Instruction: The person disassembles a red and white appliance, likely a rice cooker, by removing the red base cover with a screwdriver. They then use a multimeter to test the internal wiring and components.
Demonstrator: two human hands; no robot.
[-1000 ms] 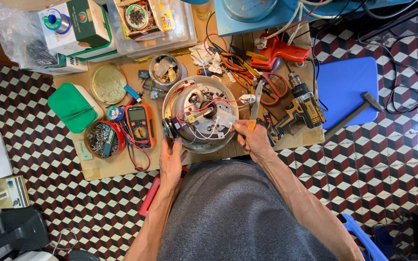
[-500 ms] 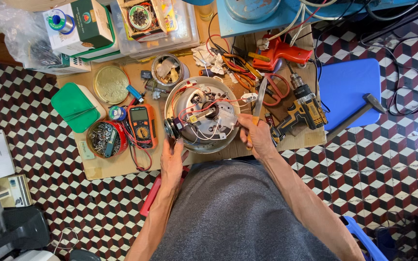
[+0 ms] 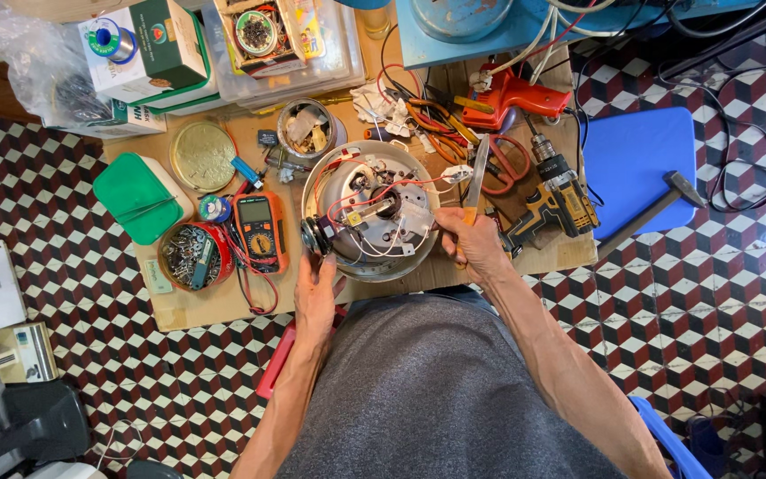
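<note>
An upturned round metal appliance base (image 3: pixel 347 182) with exposed red and white wires and parts lies on the low wooden table (image 3: pixel 214 306) in front of me. My left hand (image 3: pixel 316 288) grips its lower left rim, next to a black knob on its side. At the appliance's right edge, my right hand (image 3: pixel 473 244) is closed around the orange handle of a knife (image 3: pixel 478 173). The blade points away from me, just right of the rim.
Left of the appliance are an orange multimeter (image 3: pixel 261 232), a red tin of screws (image 3: pixel 190 255), a green box (image 3: pixel 139 197) and a gold lid (image 3: pixel 204 155). On the right are a yellow cordless drill (image 3: pixel 556 204), scissors (image 3: pixel 509 160), a blue stool (image 3: pixel 644 160) and a hammer (image 3: pixel 658 208).
My right hand has shifted slightly right with the knife, its blade now standing beside the appliance's rim. The left hand stays on the rim.
</note>
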